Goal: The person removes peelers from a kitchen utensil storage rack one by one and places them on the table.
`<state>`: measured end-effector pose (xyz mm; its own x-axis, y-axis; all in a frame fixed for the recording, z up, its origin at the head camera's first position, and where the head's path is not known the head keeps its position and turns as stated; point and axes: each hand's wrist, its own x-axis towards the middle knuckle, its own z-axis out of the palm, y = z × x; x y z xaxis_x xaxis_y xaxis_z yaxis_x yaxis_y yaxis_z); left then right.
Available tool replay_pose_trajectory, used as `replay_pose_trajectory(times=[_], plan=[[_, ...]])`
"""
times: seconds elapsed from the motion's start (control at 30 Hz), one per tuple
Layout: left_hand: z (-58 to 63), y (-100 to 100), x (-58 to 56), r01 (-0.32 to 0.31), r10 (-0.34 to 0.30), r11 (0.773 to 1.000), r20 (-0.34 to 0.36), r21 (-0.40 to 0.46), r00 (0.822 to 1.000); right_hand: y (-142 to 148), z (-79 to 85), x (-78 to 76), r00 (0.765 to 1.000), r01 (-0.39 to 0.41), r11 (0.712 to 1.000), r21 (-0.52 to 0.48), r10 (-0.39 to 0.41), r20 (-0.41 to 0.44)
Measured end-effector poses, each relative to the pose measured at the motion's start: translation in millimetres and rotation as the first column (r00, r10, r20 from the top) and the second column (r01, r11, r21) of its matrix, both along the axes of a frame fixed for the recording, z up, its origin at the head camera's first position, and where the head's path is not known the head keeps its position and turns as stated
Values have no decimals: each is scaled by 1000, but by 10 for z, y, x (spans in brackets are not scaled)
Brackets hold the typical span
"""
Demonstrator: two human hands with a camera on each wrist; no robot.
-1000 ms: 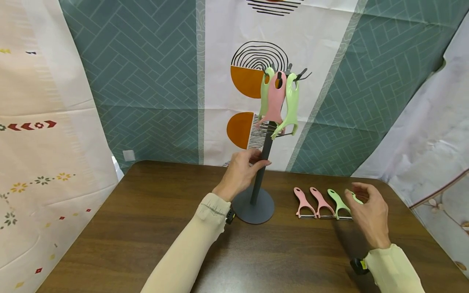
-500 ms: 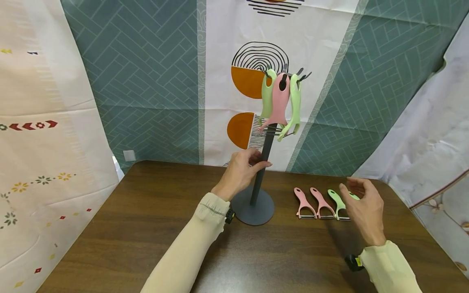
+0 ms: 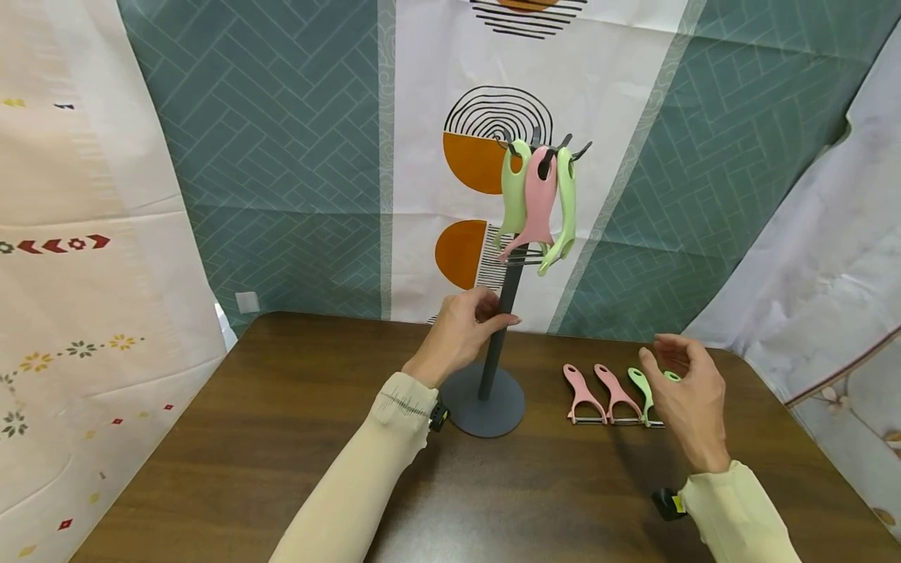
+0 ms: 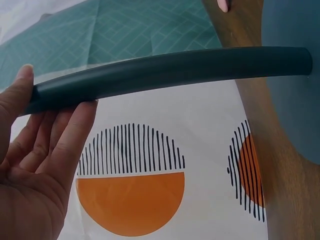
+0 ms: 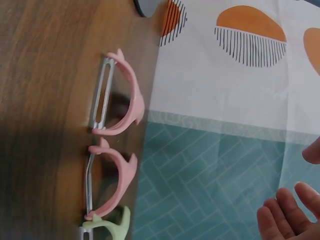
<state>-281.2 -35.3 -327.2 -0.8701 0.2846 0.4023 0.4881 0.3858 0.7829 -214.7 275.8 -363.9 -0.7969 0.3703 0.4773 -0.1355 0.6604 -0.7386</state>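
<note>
My left hand (image 3: 461, 328) grips the dark pole (image 3: 497, 352) of a hook stand, thumb on one side and fingers on the other, also seen in the left wrist view. From the stand's top hooks hang a pink peeler (image 3: 540, 195) and a green peeler (image 3: 515, 191) to its left, with another green peeler (image 3: 566, 203) to its right. My right hand (image 3: 690, 399) hovers over the table with loosely bent fingers and holds nothing. Below and behind it lie two green peelers, partly hidden; the left one's handle (image 3: 639, 381) shows. Beside them are two pink peelers (image 5: 131, 95).
The stand's round base (image 3: 486, 422) rests on the brown wooden table (image 3: 303, 438). Close behind the table hangs a patterned cloth (image 3: 281, 195). Light fabric (image 3: 845, 313) drapes along the right side. Bare hooks stick out at the stand's top.
My right hand has shifted left across the green peelers. The hanging peelers have turned slightly around the stand and swung a little. My left hand keeps its hold on the pole.
</note>
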Motion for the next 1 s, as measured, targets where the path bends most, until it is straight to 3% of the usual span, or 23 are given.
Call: replay_pose_trajectory(times=[0.27, 0.47, 0.7, 1.0], plan=[[-15, -17, 14, -15, 15, 1000, 0, -11, 1000, -58, 37, -30, 998, -32, 999, 9, 32, -56], [-4, -18, 20, 23, -24, 999, -22, -23, 999, -104, 78, -64, 996, -43, 999, -7, 42, -78], [21, -10, 34, 67, -67, 998, -58, 8, 996, -176, 140, -93, 993, -70, 998, -7, 69, -96], [24, -23, 57, 62, -57, 996, -87, 66, 995, -256, 204, -96, 990, -89, 996, -19, 86, -110]])
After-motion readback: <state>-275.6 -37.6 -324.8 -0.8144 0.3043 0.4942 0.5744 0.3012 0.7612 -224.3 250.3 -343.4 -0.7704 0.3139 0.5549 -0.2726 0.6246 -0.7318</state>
